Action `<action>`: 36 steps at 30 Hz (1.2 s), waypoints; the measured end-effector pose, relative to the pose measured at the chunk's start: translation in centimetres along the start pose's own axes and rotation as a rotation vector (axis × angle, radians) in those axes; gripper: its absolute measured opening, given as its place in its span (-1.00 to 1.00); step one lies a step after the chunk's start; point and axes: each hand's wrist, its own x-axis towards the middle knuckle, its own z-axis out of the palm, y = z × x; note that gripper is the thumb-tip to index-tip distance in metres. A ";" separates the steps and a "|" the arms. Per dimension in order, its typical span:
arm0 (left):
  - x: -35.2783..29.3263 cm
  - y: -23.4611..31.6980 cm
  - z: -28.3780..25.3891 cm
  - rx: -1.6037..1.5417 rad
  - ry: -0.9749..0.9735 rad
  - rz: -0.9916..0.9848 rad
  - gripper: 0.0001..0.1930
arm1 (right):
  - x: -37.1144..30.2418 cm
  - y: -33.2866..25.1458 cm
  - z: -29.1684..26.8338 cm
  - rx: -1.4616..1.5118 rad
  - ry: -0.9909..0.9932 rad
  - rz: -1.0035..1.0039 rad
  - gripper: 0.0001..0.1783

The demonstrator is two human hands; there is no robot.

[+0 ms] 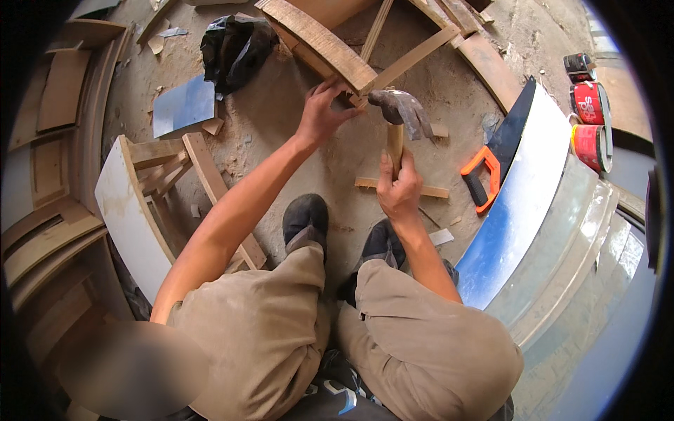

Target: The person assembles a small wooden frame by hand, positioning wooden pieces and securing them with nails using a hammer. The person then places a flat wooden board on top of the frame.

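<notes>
My right hand [400, 184] is wrapped around the wooden handle of a claw hammer [401, 112]. The hammer's worn metal head is raised beside the corner of a wooden frame [323, 42], which has a thick curved board and thin slats. At that same corner, my left hand [324, 112] grips the frame's lower edge, thumb pointing right and fingertips partly hidden by the wood. Whether a nail is between those fingers cannot be seen. Below the hammer, a short wooden strip [421, 189] lies on the dusty floor.
A handsaw [481, 184] with an orange and black handle rests at right beside a glossy curved panel [516, 203]. Red cans [590, 104] stand beyond it. At left are a white-topped wooden frame [133, 203], a black plastic bag [235, 52] and stacked wooden panels [63, 217].
</notes>
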 end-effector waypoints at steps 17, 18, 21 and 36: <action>-0.1 -0.6 -0.5 0.048 -0.067 0.022 -0.49 | -1.0 0.3 0.2 -0.009 0.001 -0.022 -0.62; -0.1 -0.3 -0.6 0.008 -0.078 -0.002 -0.49 | -1.1 0.6 0.2 -0.012 -0.002 -0.009 -0.62; -0.2 -0.5 -1.2 -0.099 -0.126 -0.047 -0.51 | -1.0 1.3 0.4 -0.003 -0.006 -0.020 -0.60; 3.5 10.1 -5.9 -1.158 0.079 -0.833 -0.55 | 0.4 2.7 1.8 -0.138 0.004 -0.114 -0.53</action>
